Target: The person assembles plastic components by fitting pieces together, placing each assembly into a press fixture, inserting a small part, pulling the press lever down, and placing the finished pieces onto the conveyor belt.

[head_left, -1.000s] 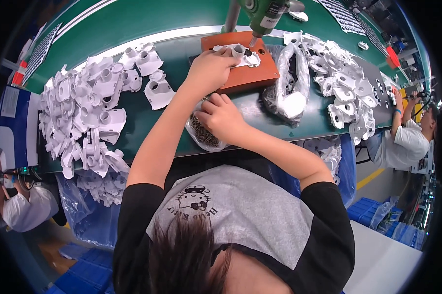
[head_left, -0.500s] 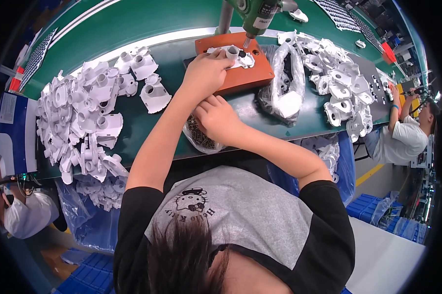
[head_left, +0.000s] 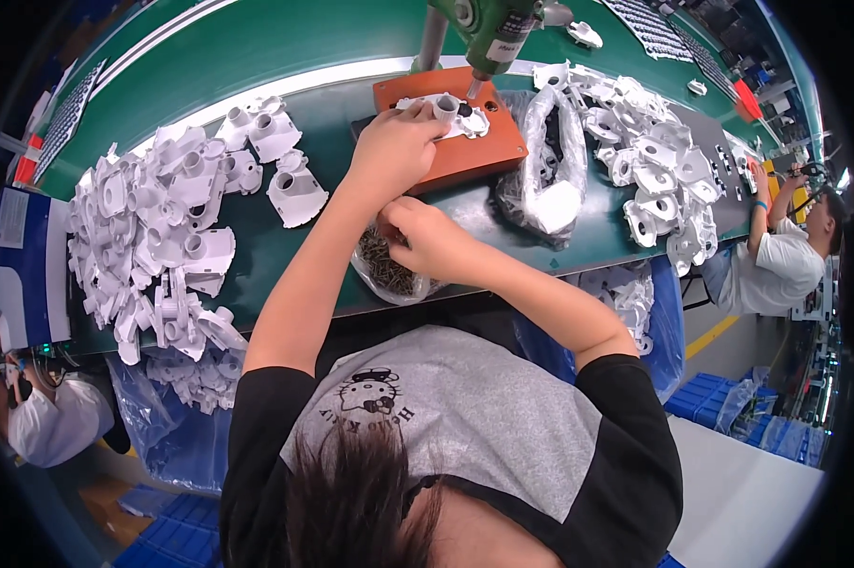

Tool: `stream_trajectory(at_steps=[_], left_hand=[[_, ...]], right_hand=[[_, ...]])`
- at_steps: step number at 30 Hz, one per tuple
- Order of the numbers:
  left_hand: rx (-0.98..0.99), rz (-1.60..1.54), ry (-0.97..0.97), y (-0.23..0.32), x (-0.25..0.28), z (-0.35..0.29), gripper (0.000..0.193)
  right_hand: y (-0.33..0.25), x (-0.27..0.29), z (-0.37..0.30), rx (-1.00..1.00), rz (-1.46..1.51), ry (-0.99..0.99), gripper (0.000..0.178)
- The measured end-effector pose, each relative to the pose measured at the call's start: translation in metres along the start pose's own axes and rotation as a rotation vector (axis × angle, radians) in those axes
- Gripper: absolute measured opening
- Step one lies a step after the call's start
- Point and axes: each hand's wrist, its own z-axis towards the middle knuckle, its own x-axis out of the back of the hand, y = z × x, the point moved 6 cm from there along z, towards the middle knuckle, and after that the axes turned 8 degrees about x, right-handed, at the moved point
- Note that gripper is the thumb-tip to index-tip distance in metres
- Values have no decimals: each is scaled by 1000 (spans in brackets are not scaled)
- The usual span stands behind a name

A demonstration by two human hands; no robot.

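Observation:
My left hand is closed on a white plastic housing with a short round tube. The housing sits on an orange fixture block, and my fingertips lie beside the tube. Under my left wrist, my right hand has its fingers curled at a plastic-lined bowl of small screws. Whatever is between those fingertips is too hidden to make out. Above the fixture hangs the green powered driver, its tip close to the housing and apart from my hands.
White housings are heaped on the left; flatter white parts lie at the right. An open clear plastic bag stands right of the fixture. Blue-lined bins hang below the bench edge. Co-workers sit at both sides.
My right hand has shifted slightly down, and its fingers are more bent over the screws. My left hand stays on the housing. The whole view has shifted a little.

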Motion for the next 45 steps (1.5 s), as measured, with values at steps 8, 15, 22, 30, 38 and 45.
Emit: stream_trajectory(at_steps=[8,15,22,30,38,45], left_hand=[[-12,2,-9,0,-3,1,27],[34,-10,-32,0,0,0,27],[-1,-6,-11,0,0,0,26],[-42,-4,14,3,4,0,21],[-15,17,-4,0,-3,-1,22],[-12,15,-24,0,-1,-1,21]], right_hand=[[-12,-11,-2,233,-314,-1,27],[0,-17,-2,58,-290,-79,30],[-6,0,-6,62,-315,-65,23],[39,141,-23,-274,-156,572,14],[113,150,17,-341,-42,501,23],[85,148,23,-214,-359,423,25]])
